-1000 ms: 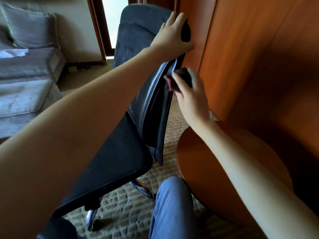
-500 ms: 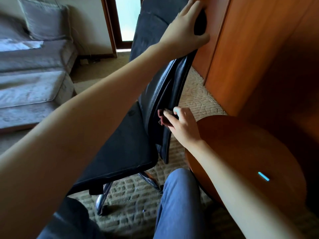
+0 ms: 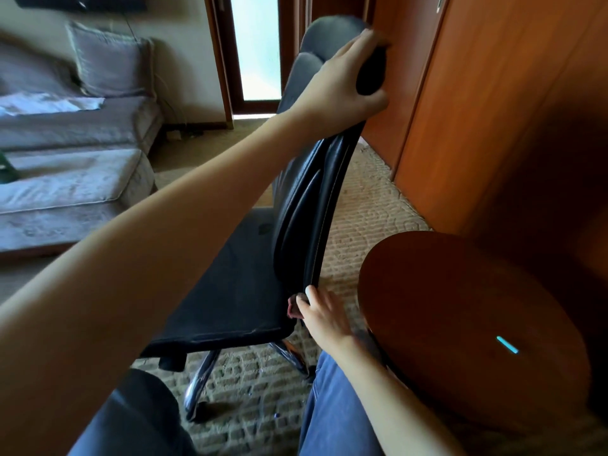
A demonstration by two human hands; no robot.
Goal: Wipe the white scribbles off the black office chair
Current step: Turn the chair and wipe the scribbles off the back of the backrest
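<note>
Just changed: R hand [image 3: 324, 315] w/ the cloth [image 3: 292, 309] went down along the side edge of the backrest [image 3: 306, 209] of the black office chair [image 3: 230, 284]. 1 s ago it was high, just under the L hand; 0.5 s ago approx. mid-height; now it is at the btm edge of the backrest, beside the rear corner of the seat.
Not changed: L hand [image 3: 342, 83] stays on the top edge of the backrest, fingers curled over it, thumb on the near side. It steadies the chair.
R grip: fingers curled round a small dark reddish cloth and pressing it to the backrest edge. Only a bit of cloth shows past the fingers.
Chair place: on the carpet [image 3: 362, 209], between the sofa [image 3: 65, 179] at far left and the round wooden table [image 3: 460, 324]. The table rim is just beside the R wrist; the wardrobe [image 3: 477, 110] stands behind the top edge.
White scribbles: none visible on the edge strip that shows. The other faces are turned away or blurred, so cannot tell if some remain.
Meaning for task: one top-to-btm pass on this edge looks complete, I judge. Prob. next is to lift the cloth, check, then go to other faces.
</note>
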